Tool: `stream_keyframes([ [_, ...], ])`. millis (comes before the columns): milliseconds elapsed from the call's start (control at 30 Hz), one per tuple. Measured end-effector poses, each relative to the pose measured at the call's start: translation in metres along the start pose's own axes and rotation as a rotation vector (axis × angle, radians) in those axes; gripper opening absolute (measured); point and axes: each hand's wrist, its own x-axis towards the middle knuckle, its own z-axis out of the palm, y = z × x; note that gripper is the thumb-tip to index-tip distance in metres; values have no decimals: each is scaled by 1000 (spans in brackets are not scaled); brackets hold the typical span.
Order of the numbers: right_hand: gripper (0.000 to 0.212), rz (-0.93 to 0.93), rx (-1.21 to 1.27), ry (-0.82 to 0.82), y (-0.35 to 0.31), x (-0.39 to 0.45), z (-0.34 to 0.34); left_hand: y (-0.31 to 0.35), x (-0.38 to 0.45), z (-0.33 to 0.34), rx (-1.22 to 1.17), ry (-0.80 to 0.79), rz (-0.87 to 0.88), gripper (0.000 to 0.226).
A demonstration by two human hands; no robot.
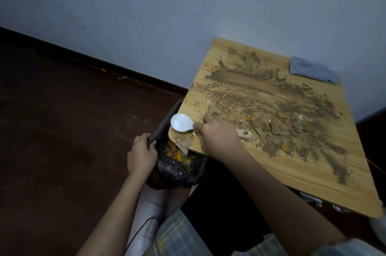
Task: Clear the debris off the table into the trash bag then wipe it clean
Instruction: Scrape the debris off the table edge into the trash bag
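Brown dirt and paper scraps cover the wooden surface. The right hand grips a white spoon at the near-left corner; the left hand holds the black trash bag rim below. A grey cloth lies far right.

Two hands: left gripping the rim of one black trash bag, right holding one white spoon. One wooden counter under the right hand. One grey cloth on the counter's far corner, well beyond the right hand. One wooden handle end with a hole poking out just right of the right hand. Brown card scraps right of that hand: too many to count, a dozen or more. A few orange scraps among them, at least three. One broad smear of brown dirt beyond the hand. More scraps inside the bag, uncountable.
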Motion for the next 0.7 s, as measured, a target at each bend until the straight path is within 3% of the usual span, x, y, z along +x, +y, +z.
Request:
stream_keyframes([
  [333,36,-95,83,-10,2,-25,5,-2,0,-1,-2,10,6,17],
  [567,34,149,54,29,28,-20,0,-2,0,-1,4,4,29,17],
  [700,32,190,3,13,35,-21,3,1,-1,-2,1,-6,22,17],
])
